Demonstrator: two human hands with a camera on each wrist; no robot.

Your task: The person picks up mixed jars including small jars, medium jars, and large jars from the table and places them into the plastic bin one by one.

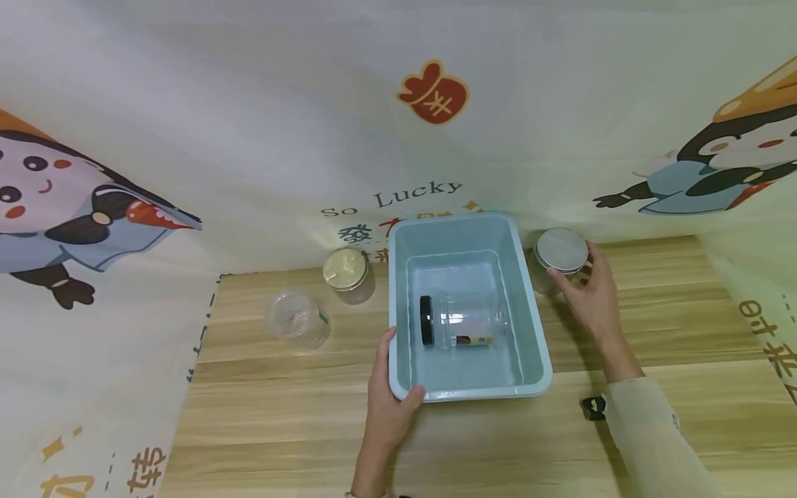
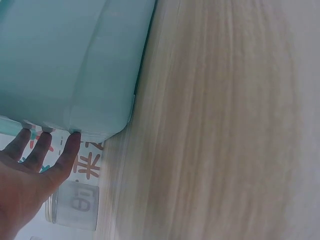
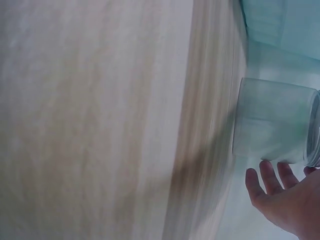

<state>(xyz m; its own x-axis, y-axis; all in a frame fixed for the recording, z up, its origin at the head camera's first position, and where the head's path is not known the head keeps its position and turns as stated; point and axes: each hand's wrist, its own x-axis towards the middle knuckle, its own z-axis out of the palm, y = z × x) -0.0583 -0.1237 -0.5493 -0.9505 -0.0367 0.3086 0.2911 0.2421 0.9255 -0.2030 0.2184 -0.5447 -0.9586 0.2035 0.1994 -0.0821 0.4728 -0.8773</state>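
A light blue plastic basin (image 1: 470,380) stands on the wooden table, and inside it a clear jar with a black lid (image 1: 463,319) lies on its side. My left hand (image 1: 387,408) holds the basin's near left corner, thumb at the front rim and fingers along the left side. In the left wrist view those fingertips (image 2: 75,137) meet the basin's wall. To the right of the basin, my right hand (image 1: 594,297) grips an upright clear jar with a silver lid (image 1: 562,250), thumb and fingers on opposite sides near the lid. Its clear body (image 3: 272,122) shows in the right wrist view.
Left of the basin stand a clear jar with a gold-toned lid (image 1: 349,273) and a clear open-looking container (image 1: 297,319). A small black object (image 1: 593,408) lies by the right sleeve. A printed cloth (image 1: 299,138) hangs behind the table (image 1: 280,415).
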